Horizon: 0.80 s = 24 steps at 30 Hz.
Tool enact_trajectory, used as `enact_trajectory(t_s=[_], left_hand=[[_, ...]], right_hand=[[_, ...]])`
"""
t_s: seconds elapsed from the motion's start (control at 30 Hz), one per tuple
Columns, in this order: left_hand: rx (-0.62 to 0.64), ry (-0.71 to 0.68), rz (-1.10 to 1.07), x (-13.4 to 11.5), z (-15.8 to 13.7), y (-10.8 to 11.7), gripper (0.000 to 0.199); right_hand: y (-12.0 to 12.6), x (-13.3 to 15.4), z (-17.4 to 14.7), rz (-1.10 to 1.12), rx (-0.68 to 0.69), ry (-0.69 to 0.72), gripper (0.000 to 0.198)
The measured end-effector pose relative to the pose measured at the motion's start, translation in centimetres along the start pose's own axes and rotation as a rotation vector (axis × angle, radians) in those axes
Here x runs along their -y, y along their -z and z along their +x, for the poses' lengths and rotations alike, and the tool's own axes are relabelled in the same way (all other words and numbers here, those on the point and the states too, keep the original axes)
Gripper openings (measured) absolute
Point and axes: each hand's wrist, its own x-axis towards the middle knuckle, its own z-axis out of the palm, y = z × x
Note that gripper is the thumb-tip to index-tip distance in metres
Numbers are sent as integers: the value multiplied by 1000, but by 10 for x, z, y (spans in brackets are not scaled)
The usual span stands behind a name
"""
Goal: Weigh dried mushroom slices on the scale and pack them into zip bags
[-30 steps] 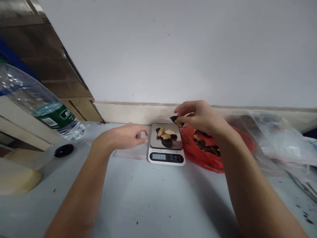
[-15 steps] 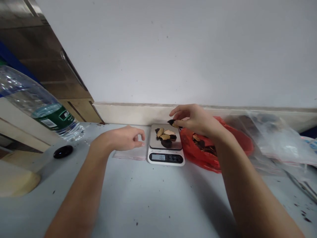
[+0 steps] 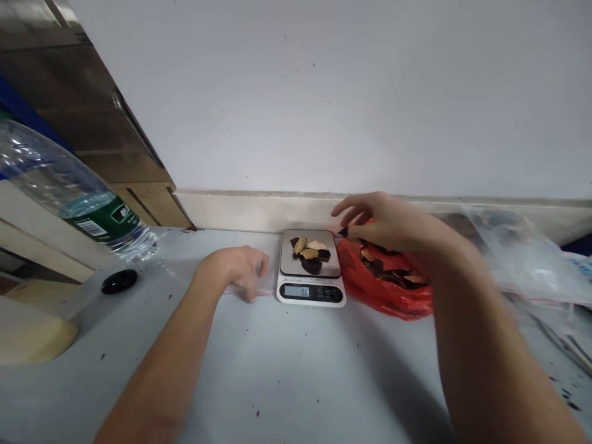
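Observation:
A white digital kitchen scale (image 3: 311, 303) has several dark and tan dried slices (image 3: 312, 265) on its metal plate. To its right, my right hand (image 3: 379, 222) pinches a small dark dried slice (image 3: 343, 232) above the edge of a red plastic bag (image 3: 393, 302). More dried slices show in the bag's mouth. My left hand (image 3: 238, 268) is left of the scale, over a clear flat plastic bag (image 3: 264, 285). Its thumb and forefinger are apart, with nothing visible between them; the other fingers are partly hidden.
A tilted water bottle (image 3: 102, 216) with a green label is at the left, near a black oval object (image 3: 119, 282). Clear plastic bags (image 3: 522, 265) lie at the right. A white wall (image 3: 324, 111) rises behind the table, and dark crumbs dot the tabletop.
My right hand has moved right, away from the scale, with the dark slice. My left hand has shifted right and turned its fingers downward. The digits on the scale display have changed.

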Motion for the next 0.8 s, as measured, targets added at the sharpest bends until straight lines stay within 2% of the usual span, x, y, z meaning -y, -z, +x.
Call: enact_trajectory(t_s=[0.1,0.17,0.27,0.43,0.57,0.67,0.8], left_hand=[[10,10,-26,3,2,0,28],[11,2,-48,7,1,2,28],[0,-17,-84,17,-2,6,30],[-61,-122,-219,35,-6,9,35],[-202,-148,-199,38,-12,12,39],[-354,-173,-199,33,-21,17,42],[-632,-277,-378,21,-34,19,38]], right_hand=[[16,-8,-11,-199,-47,-141,42],[22,-10,-16,-243,-94,-171,45],[23,-4,-20,-210,-125,-123,39],[13,6,-18,-148,-46,43,30],[4,7,-15,-112,-44,144,25],[-5,13,-16,-60,6,218,18],[-23,27,-16,71,153,395,30]])
